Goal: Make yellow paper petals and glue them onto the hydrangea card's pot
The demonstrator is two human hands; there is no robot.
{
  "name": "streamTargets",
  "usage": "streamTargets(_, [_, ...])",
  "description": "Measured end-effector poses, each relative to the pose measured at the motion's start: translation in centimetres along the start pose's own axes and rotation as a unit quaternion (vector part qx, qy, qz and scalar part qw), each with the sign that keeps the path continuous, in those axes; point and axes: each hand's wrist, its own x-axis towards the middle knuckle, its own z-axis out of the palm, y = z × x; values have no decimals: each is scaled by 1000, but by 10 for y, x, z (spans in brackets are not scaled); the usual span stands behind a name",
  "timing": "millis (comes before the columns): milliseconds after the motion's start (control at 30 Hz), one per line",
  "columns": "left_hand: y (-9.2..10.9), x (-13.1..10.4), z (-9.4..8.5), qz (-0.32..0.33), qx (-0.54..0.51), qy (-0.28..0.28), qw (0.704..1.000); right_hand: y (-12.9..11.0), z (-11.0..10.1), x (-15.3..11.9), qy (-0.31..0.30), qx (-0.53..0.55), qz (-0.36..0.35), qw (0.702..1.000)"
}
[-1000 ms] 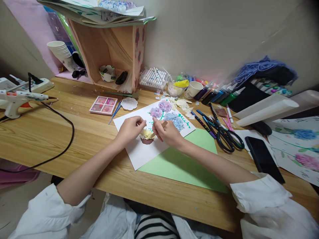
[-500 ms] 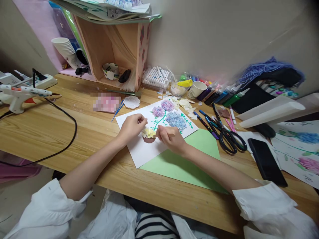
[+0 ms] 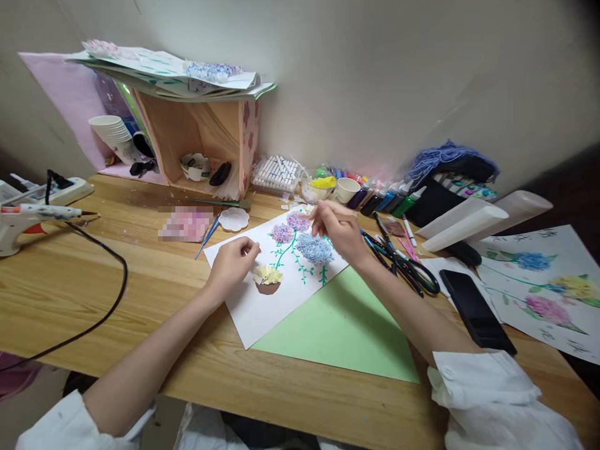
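A white sheet carries a picture with pink-purple flowers, a blue flower and green painted stems. Near its lower left is a brown pot topped with yellow paper petals. My left hand hovers by the sheet's left part, just above the yellow petals, thumb and fingers pinched together; what lies between them is too small to see. My right hand is over the sheet's upper right, closed round a flat wooden stick. Its fingertips cover the pale paper scraps behind.
Green paper lies under the sheet. To the right are black scissors, pens, a phone and another flower picture. A glue gun with its cable is at left. Markers, a bowl, a cup and paint bottles line the back.
My right hand has moved up and away from the yellow petals towards the sheet's far edge, still with the stick. My left hand stays close to the petals. The camera view has shifted.
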Motion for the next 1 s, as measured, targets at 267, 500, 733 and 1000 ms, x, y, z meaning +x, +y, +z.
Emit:
streamTargets(267, [2,-2,-1,-7,6,0,1000,80,-25,21,-53,-247,-47,966])
streamTargets(500, [1,-2,0,-14,-4,-5,1000,67,-18,17,25,-212,-23,977])
streamTargets(733, [16,-9,5,-31,-165,-168,972,11,2,-30,-63,-24,-102,993])
streamTargets(1000, [17,-10,-4,-44,-204,-232,950,8,26,-60,-170,-137,-321,921])
